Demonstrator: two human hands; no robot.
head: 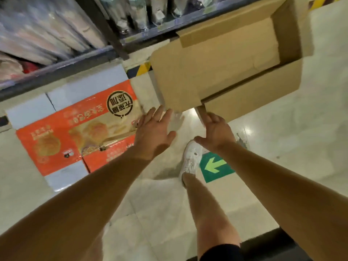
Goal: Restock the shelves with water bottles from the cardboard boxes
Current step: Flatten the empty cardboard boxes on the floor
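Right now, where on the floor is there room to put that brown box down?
Bare tile lies right of the green arrow sticker, below the brown box. It is crowded on the left, where the orange carton lies against the shelf, and in the middle by the white shoe.

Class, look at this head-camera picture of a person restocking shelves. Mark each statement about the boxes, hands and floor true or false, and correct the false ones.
1. The brown cardboard box is open and no bottles show inside it. True.
2. The left hand is gripping a water bottle. False: its fingers are spread and hold nothing.
3. The orange box lies on the floor to the left of the brown one. True.
4. The right hand rests on the orange box. False: it is at the near flap of the brown cardboard box.
5. The floor arrow is red. False: it is a pale arrow on a green patch.
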